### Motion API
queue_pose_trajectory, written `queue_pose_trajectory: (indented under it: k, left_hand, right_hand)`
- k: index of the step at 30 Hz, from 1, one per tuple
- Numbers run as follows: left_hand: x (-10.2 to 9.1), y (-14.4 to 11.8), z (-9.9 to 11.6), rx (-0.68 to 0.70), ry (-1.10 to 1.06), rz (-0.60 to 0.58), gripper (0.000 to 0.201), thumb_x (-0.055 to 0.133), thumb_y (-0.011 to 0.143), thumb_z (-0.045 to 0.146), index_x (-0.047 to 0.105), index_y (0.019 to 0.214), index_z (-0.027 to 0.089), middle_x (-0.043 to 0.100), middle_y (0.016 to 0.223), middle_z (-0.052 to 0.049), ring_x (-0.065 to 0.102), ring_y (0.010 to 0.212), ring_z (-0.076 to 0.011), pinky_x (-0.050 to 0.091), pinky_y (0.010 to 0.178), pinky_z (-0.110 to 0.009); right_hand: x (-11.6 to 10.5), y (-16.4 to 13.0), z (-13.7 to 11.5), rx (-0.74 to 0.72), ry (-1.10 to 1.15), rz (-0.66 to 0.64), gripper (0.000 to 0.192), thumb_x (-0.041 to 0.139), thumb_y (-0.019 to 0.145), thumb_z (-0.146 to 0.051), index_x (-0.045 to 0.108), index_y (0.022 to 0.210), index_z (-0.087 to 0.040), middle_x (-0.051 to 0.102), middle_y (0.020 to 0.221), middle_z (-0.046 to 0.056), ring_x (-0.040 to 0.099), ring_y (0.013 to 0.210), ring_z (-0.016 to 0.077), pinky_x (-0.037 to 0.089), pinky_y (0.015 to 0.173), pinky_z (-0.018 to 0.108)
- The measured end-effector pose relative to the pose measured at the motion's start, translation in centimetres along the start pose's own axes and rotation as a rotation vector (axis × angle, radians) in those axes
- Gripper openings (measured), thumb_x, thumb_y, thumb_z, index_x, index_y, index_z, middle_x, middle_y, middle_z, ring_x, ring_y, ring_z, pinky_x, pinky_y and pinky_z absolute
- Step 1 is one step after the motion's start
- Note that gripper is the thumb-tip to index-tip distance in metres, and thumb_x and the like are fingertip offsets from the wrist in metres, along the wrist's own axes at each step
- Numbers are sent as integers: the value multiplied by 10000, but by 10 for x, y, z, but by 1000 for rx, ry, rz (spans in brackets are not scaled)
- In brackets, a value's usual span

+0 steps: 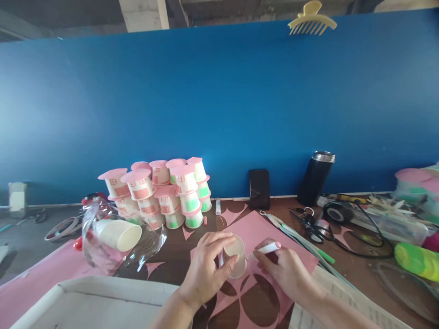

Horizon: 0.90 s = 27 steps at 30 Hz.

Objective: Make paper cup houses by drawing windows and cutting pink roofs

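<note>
- The left hand (206, 267) held a paper cup (236, 257) tilted over the pink paper sheet (247, 228) on the bench (360, 274), its grip closed around the cup's side.
- The right hand (286, 269) pinched a pink-tipped marker (269, 248) just beside the cup, its grip narrow on the barrel.
- Judged from this, drawing well called for a steady cup and light strokes on the curved wall.
- A clear plastic bag (103, 237) held a sleeve of plain cups (118, 234).
- Finished cup houses (164, 192) stood stacked against the blue wall (219, 100).
</note>
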<state>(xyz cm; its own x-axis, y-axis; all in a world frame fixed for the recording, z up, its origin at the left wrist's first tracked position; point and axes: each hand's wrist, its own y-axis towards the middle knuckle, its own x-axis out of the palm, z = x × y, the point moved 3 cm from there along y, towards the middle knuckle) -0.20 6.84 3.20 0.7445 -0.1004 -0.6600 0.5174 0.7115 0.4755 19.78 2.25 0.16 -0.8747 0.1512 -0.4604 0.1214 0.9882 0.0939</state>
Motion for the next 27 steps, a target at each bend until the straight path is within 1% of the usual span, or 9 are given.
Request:
queue_pose_trajectory:
  k: [8,13,19,24,27]
  left_hand:
    - [0,0,-1,18,-12,7,334,603,844,342,619,1172,280,637,1206,-61,558,1121,-237,464,967,-414]
    - [1,0,-2,29,-10,6,332,600,848,330,613,1176,279,632,1212,-64,551,1127,-240,460,967,-418]
    - [1,0,-3,21,-3,2,334,600,849,341,609,1176,276,627,1220,-47,544,1132,-221,453,977,-391]
    - [1,1,-2,20,-9,9,330,601,847,342,614,1168,270,633,1211,-51,548,1129,-222,456,975,-386]
    - [0,1,-2,15,-4,19,332,607,840,341,620,1164,270,638,1204,-59,557,1119,-233,466,963,-397]
  right_hand:
    - [-1,2,-5,-18,-12,18,219,516,880,-370,564,734,-214,604,673,-25,567,639,150,448,601,233]
    - [-1,4,-7,-4,-20,20,242,503,876,-388,565,728,-207,586,635,-26,557,593,149,438,554,235]
    - [0,10,-8,-1,-24,30,237,507,867,-369,567,705,-206,629,668,-13,589,635,163,442,585,243]
    - [0,11,-6,5,-14,15,258,476,889,-374,550,703,-211,598,607,-34,574,578,152,418,536,233]
    - [0,10,-5,8,-21,20,256,484,885,-372,544,694,-213,580,603,-39,565,575,151,409,532,233]
